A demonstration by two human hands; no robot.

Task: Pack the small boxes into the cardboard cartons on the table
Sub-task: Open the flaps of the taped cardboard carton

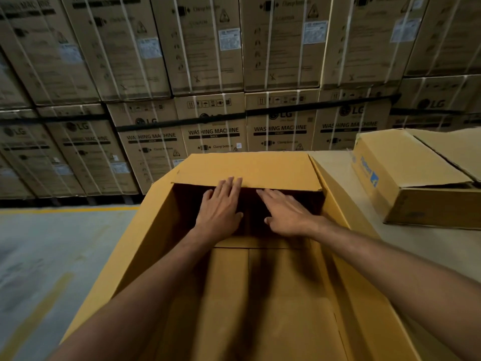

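Both forearms reach forward from the bottom of the view, the left forearm (145, 295) and the right forearm (390, 264) running over the near edge of a large open cardboard carton (145, 230) that stands on the desk (335, 165) straight in front of me. My left grip (221, 207) is spread flat, fingers straight, with the fingertips lying on the edge of the carton's far flap (250, 170), which is folded inward over the opening. My right grip (286, 217) is just beside it, also flat and holding nothing, its fingers pointing into the dark far half of the carton below that flap edge. In the near half of the carton lie flat cardboard faces (273, 282) with seams between them; whether these are small boxes or the carton's own floor I cannot tell. To the right on the desk, apart from my carton, sits a second carton (406, 173) with blue print on its side and its top flaps partly down. Beyond the desk rises a stack of strapped washing machine boxes (281, 126). Left of the desk is grey floor (52, 243) with a yellow line (65, 210).
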